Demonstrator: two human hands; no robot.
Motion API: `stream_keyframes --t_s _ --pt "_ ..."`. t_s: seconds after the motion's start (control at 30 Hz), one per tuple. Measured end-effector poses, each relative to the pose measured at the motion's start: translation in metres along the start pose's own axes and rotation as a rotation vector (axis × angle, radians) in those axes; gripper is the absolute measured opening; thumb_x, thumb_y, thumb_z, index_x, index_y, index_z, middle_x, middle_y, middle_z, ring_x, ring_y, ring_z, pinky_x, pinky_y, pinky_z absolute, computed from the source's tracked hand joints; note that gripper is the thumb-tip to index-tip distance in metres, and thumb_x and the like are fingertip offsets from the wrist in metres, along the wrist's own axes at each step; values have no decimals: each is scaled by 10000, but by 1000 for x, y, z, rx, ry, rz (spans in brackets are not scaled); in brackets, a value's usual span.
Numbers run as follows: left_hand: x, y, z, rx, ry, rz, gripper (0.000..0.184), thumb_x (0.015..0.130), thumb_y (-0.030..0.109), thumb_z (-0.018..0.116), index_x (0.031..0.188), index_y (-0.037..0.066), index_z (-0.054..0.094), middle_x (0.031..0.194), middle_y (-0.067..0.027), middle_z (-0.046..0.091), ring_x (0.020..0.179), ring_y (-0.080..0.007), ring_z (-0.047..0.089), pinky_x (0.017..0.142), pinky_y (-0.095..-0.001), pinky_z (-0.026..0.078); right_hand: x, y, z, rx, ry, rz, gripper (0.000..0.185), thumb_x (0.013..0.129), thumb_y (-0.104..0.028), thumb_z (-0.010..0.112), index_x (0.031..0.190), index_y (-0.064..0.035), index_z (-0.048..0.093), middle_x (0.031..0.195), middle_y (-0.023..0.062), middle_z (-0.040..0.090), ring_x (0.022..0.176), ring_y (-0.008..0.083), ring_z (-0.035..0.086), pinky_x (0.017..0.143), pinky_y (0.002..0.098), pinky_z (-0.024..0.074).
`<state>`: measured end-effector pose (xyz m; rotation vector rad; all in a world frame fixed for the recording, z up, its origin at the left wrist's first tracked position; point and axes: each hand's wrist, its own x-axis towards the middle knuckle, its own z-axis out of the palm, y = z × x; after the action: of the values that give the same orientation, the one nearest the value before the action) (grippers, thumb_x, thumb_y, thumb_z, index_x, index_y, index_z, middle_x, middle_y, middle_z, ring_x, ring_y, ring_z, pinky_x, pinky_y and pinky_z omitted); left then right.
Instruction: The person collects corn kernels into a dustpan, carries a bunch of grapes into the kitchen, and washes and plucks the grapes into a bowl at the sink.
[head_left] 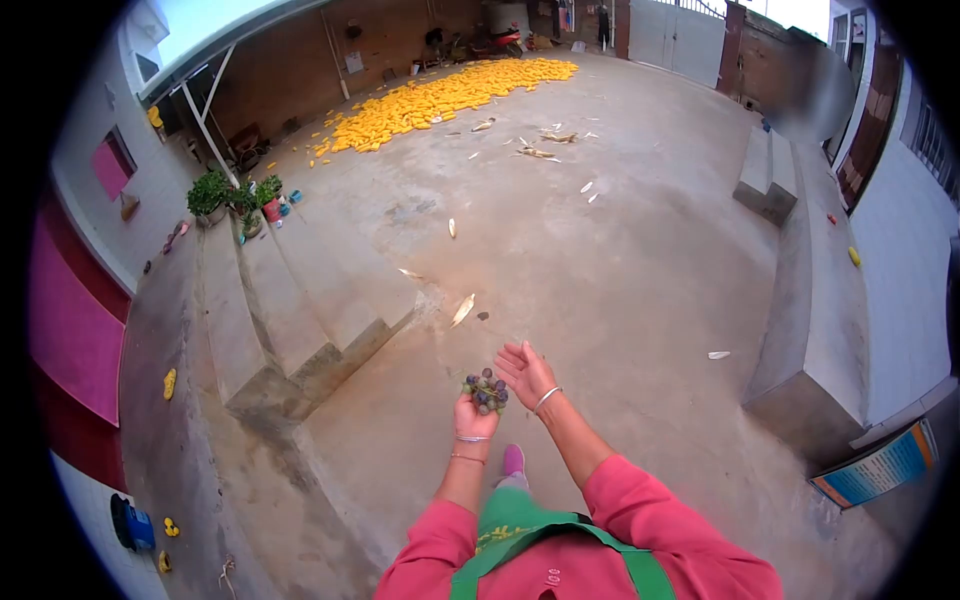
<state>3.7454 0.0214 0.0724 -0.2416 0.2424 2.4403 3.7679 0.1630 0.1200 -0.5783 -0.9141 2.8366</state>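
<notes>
at lower centre the left hand (475,416) has its fingers grasping grapes (486,391); the right hand (527,374), fingers released, is just beside; corn (440,103) lies upper centre

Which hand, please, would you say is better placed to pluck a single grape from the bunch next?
Probably the right hand: it looks empty, with its fingers extended close beside the bunch of grapes. The left hand is occupied holding that bunch.

a farmhouse courtyard (640,290): heap of yellow corncobs (450,100), metal gate (676,42), potted plants (208,193), concrete steps (305,290)
</notes>
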Motion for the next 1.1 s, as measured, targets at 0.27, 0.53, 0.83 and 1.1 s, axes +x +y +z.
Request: stream_keyframes --t_s 0.27,0.53,0.83,1.1 --pt "214 -37 58 141 -5 -216 189 919 172 449 1003 63 578 1038 -99 602 964 -231 565 864 -385 459 123 -104 -51 171 88 -65 457 951 -387 358 1159 -4 497 1127 122 569 1006 217 555 913 353 429" --pt "388 -115 136 500 -141 -353 215 943 153 421 1113 41 492 1092 -72 542 1041 -198 513 922 -348 419 221 -224 -98 357 241 -284 416 958 -368 346 1145 -30 501 1151 91 536 1080 222 497 968 371 381" --pt "579 -254 161 826 -156 -401 214 924 116 476 1097 -3 515 1049 -72 570 980 -167 545 869 -319 455 325 -379 -217 563 315 -382 352 956 -314 360 1099 -56 551 1134 81 564 1062 216 517 934 353 407" --pt "763 -377 232 969 -163 -362 196 915 142 512 1040 -6 542 1002 -59 580 929 -141 550 816 -294 467 449 -554 -321 661 274 -372 347 961 -285 334 1100 -55 554 1110 78 579 1024 222 535 896 356 429"
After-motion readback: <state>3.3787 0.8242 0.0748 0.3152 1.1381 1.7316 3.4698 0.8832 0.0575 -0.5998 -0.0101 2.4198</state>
